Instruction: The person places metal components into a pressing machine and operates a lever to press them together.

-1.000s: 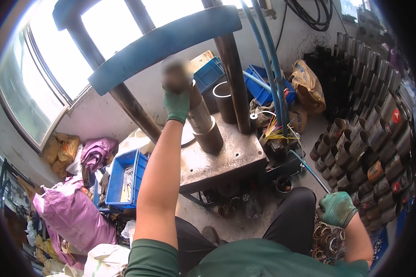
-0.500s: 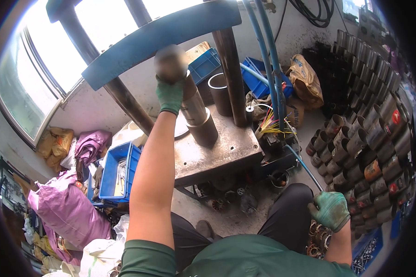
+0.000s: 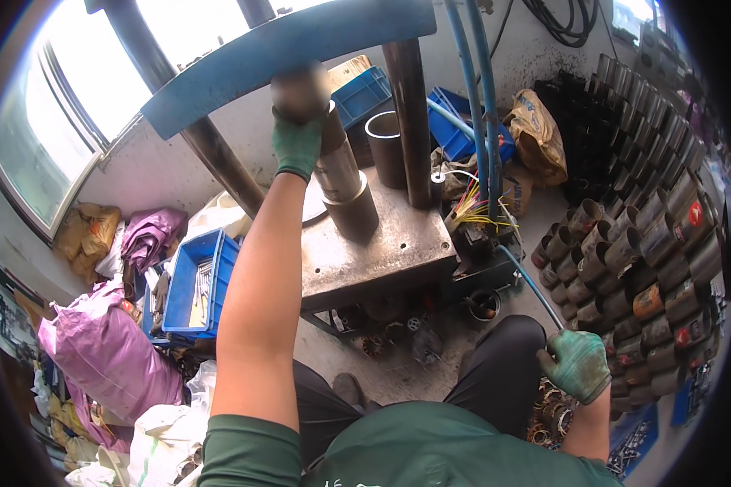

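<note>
My left hand (image 3: 298, 148), in a green glove, reaches up beside the top of a metal cylinder (image 3: 338, 172) under the press's blue crossbeam (image 3: 292, 61). A blurred patch covers its fingers, so I cannot tell their grip. The cylinder stands upright in line with a wider dark sleeve (image 3: 352, 214) on the steel press table (image 3: 374, 264). At the right, my gloved right hand (image 3: 577, 365) is closed around the end of a blue lever (image 3: 529, 284), which slopes down toward me from the press's side.
Behind the cylinder stands an open metal tube (image 3: 387, 150), next to a dark press column (image 3: 408, 122). Loose coloured wires (image 3: 473, 209) hang near blue pipes. Stacked metal tubes (image 3: 625, 260) line the right side. A blue bin (image 3: 199, 284) and purple sack (image 3: 110, 345) are at the left.
The whole view has shifted slightly, so the press sits a little higher in it. Both hands keep their places at the cylinder's top and on the lever.
</note>
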{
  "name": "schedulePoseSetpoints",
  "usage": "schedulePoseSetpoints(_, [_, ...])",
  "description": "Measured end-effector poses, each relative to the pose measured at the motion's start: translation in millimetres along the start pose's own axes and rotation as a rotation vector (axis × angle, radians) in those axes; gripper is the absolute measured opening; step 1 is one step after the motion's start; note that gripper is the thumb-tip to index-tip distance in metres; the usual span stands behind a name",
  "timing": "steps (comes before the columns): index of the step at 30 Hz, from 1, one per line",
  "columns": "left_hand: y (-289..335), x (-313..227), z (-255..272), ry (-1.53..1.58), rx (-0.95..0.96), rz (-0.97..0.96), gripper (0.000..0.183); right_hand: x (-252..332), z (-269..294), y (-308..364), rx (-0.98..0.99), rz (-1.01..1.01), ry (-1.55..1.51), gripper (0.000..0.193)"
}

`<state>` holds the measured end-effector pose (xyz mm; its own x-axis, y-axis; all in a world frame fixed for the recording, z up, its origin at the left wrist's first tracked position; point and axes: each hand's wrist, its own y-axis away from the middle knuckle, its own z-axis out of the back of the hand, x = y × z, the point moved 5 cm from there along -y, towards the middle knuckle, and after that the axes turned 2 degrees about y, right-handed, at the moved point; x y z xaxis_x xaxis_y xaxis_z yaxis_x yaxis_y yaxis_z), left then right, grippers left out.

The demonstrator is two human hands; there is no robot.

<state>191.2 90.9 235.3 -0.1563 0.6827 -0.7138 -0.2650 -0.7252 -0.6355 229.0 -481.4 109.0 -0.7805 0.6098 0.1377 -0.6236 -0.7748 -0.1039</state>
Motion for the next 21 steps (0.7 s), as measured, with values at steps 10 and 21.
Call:
schedulePoseSetpoints(10, [8.9, -13.5, -0.7, 0.054, 0.013, 0.048, 0.086, -1.3, 0.8, -1.6, -0.010, 0.026, -0.008, 0.033])
schedulePoseSetpoints(21, [9.4, -3.2, -3.4, 0.091, -0.015, 0.029, 0.084, 4.6, 9.0, -4.7, 0.041, 0.000, -0.032, 0.028])
